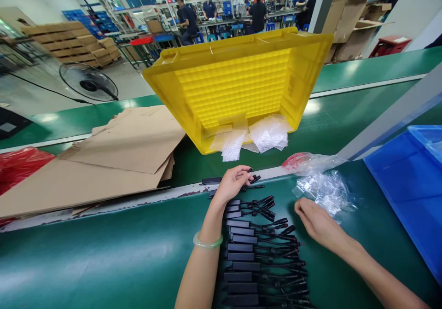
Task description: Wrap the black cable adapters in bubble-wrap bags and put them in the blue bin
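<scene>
Down the green work surface runs a row of small black boxes with short cables [243, 266], their plug ends pointing right. At the far end of this row, my left hand [234, 183] has its fingers curled, and a black cable end [250, 170] shows at the fingertips. Part of the farthest boxes is hidden behind that hand. My right hand [313, 218] hovers to the right of the cables, fingers pressed together; whatever they may hold is hidden. Just beyond it lies a pile of clear plastic bags [324, 190].
A yellow crate [238, 85] stands tipped toward me, with bubble-wrap pieces [267, 134] at its lower edge. Flat cardboard sheets [117, 150] lie to the left, beside red plastic [24, 164]. A blue bin [407, 184] is at the right. Several people work in the background.
</scene>
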Tool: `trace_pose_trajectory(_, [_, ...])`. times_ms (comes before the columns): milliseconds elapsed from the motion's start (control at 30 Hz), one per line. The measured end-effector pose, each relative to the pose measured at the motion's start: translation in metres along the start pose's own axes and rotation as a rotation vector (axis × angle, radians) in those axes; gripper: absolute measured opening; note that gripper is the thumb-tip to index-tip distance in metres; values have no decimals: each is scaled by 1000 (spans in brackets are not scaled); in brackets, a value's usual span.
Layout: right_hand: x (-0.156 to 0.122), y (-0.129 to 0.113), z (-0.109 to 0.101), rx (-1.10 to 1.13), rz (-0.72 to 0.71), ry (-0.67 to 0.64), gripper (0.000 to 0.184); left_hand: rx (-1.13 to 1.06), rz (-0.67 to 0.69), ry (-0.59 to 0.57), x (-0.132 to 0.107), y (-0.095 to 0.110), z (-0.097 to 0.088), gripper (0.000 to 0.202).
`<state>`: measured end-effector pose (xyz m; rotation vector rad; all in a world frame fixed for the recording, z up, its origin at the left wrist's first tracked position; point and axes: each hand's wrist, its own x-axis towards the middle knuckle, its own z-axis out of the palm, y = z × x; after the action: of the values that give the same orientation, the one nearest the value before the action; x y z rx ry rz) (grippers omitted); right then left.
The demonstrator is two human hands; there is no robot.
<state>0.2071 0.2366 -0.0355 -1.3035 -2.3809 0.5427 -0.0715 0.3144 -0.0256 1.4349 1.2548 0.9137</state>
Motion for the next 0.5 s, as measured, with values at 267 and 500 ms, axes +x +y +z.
trace_pose_trajectory(267, [103,-22,18,267,-11,292,8,-67,9,-136,-4,6,3,31])
trace_pose_trajectory(500, [126,-27,39,256,-62,318,6,-87,1,-146,-3,0,5,36])
